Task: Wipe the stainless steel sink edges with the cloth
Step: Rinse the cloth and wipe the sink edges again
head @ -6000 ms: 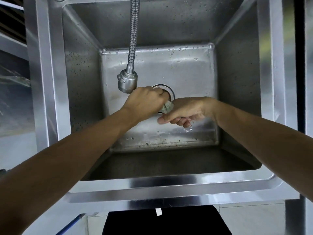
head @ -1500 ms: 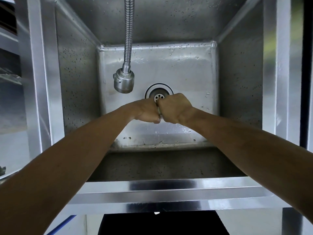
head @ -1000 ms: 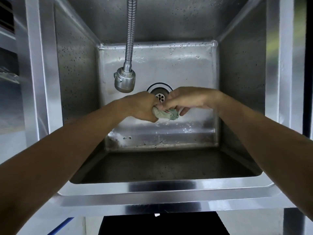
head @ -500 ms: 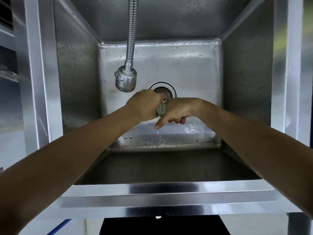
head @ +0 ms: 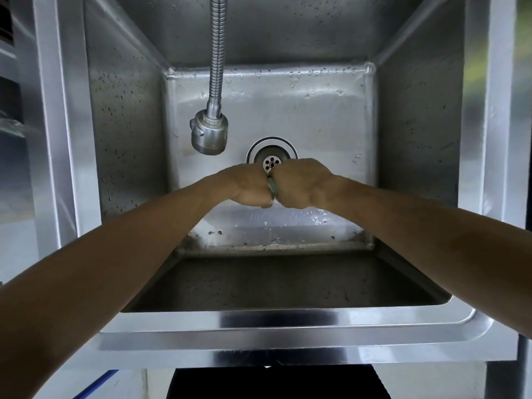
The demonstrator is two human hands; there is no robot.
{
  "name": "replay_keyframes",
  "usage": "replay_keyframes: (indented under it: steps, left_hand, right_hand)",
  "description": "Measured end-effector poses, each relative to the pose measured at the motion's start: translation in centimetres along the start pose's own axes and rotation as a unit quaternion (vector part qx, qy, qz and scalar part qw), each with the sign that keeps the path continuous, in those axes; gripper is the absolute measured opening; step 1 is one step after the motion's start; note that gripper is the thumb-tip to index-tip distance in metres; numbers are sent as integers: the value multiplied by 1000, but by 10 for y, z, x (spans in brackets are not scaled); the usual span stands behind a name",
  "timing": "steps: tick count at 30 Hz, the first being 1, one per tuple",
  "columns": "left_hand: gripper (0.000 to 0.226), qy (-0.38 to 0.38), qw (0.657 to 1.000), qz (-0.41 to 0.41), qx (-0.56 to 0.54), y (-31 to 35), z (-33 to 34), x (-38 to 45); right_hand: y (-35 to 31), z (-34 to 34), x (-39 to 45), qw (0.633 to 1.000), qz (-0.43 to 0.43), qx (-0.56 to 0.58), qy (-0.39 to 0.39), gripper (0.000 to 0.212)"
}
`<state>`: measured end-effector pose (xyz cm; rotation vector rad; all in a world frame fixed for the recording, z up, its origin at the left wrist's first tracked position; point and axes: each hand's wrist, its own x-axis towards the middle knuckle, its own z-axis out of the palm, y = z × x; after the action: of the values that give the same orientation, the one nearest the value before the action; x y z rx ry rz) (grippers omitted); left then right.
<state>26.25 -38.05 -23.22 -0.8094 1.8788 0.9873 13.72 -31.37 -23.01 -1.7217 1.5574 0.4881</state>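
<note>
Over the basin, left side: faucet head (head: 209,135) hangs above the sink (head: 276,321) floor.
Left hand (head: 247,188): grip clamped on the cloth (head: 273,187).
Cloth: sliver between both fists, near the drain (head: 272,155).
Right hand (head: 302,184): grip clamped on the cloth.

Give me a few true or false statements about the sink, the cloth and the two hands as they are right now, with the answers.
1. Both hands grip the twisted grey-green cloth between them. True: the left hand and the right hand are fists pressed together around it.
2. The cloth is wiping the shiny stainless steel front edge of the sink. False: it is held above the basin, away from every edge.
3. The round metal drain is fully covered by the hands. False: most of it shows just beyond the knuckles.
4. The metal spray head on the flexible hose hangs left of the drain. True.
5. Water is streaming from the spray head. False: no stream shows.
</note>
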Motion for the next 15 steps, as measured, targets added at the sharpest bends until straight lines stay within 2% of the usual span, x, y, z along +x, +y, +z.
replay_keyframes:
  steps: [3,8,11,15]
  left_hand:
    - [24,-30,990,-40,-134,-1,-4,-3]
    - [38,-67,960,-54,-266,-1,7,-3]
    - [40,-73,952,-49,-294,-3,9,-2]
    - [35,-56,960,-35,-271,-3,11,-3]
  right_hand:
    - [2,-4,0,995,-42,-76,51,24]
    - [3,-9,-3,981,-87,-151,81,22]
    - [1,-11,-6,976,-93,-179,86,22]
    - [-4,-12,-14,976,-69,-188,83,25]
